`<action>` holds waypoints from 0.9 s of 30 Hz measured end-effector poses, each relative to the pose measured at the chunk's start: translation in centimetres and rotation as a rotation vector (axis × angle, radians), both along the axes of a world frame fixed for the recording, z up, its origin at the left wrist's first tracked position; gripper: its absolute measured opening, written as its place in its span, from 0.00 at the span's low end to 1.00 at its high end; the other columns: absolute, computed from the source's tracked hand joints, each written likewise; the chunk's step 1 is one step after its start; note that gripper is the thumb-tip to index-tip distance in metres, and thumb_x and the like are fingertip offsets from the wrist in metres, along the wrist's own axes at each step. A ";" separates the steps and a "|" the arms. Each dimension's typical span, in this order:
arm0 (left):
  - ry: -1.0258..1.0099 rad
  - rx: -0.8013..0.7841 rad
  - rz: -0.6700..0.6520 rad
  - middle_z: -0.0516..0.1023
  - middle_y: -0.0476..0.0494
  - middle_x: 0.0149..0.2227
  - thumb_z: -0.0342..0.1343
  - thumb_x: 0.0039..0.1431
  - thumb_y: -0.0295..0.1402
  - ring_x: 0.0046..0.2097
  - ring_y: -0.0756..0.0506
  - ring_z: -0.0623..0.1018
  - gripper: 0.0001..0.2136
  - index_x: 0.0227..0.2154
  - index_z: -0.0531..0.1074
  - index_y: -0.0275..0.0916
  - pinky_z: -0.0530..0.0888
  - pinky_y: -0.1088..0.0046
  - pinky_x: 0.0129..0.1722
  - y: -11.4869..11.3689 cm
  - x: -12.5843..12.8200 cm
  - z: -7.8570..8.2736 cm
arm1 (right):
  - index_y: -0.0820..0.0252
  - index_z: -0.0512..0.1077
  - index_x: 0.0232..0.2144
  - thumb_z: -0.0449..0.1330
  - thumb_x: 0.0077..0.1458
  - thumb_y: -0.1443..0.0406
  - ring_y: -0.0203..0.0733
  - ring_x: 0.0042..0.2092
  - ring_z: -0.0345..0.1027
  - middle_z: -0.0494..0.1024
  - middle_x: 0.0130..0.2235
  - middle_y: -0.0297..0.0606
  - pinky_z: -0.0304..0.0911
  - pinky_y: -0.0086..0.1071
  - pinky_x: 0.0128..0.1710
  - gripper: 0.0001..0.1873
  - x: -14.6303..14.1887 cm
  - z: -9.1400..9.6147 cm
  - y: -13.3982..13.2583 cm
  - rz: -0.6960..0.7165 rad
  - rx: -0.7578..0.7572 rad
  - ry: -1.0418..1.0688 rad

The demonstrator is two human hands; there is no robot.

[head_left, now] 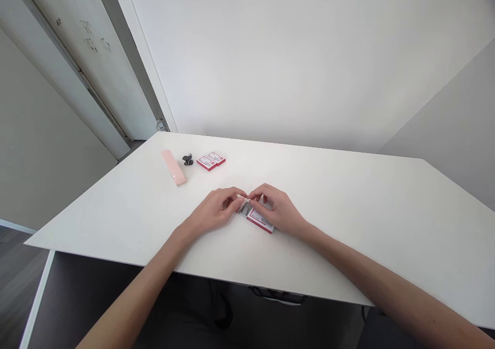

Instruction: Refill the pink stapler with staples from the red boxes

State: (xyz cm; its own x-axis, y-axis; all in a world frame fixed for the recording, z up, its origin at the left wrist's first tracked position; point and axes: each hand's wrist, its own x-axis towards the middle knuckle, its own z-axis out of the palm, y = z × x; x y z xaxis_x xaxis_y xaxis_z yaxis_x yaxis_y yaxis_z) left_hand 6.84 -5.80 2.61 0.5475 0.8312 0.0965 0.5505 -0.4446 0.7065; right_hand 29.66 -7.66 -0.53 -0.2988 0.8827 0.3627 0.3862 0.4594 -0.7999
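A small red-and-white box (262, 221), apparently of staples, lies on the white table, its far left end open with grey strips showing inside. My left hand (221, 207) is at that end, thumb and forefinger pinched on a whitish flap. From the other side my right hand (279, 211) pinches the same flap, its palm partly over the box. The fingertips of both hands almost meet, so exactly what lies between them is hard to see.
At the back left of the table (348, 204) lie two similar red-and-white boxes (211, 160), a black staple remover (187, 159) and a long pink stapler (174, 167). A white wall (294, 55) rises behind the table. Its front edge runs beneath both forearms.
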 end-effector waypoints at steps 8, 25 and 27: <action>0.014 0.053 0.002 0.81 0.52 0.34 0.56 0.69 0.45 0.32 0.48 0.74 0.14 0.49 0.77 0.45 0.71 0.68 0.40 0.3 0.3 -0.9 | 0.52 0.75 0.44 0.55 0.70 0.64 0.44 0.43 0.72 0.79 0.43 0.38 0.66 0.39 0.41 0.08 0.0 -0.7 0.1 -0.055 -0.039 -0.064; -0.068 -0.054 -0.084 0.71 0.55 0.29 0.44 0.74 0.37 0.32 0.47 0.70 0.20 0.66 0.57 0.46 0.68 0.69 0.37 -1.0 1.6 -0.9 | 0.53 0.70 0.46 0.49 0.72 0.64 0.45 0.43 0.72 0.79 0.46 0.41 0.67 0.41 0.42 0.10 -0.2 -0.5 0.1 -0.075 -0.110 -0.039; -0.069 -0.052 -0.072 0.72 0.55 0.29 0.44 0.75 0.39 0.31 0.47 0.70 0.19 0.65 0.59 0.46 0.68 0.70 0.36 -1.0 1.6 -0.9 | 0.53 0.70 0.46 0.49 0.71 0.64 0.45 0.43 0.72 0.79 0.47 0.41 0.67 0.41 0.42 0.10 -0.2 -0.5 0.1 -0.072 -0.114 -0.031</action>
State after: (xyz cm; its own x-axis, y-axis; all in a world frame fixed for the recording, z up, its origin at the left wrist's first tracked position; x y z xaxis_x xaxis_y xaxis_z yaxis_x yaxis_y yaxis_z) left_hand 8.44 -6.76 1.67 0.5996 0.7948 0.0940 0.4678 -0.4433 0.7646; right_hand 29.50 -7.61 -1.04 -0.2424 0.9374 0.2502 0.4406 0.3361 -0.8324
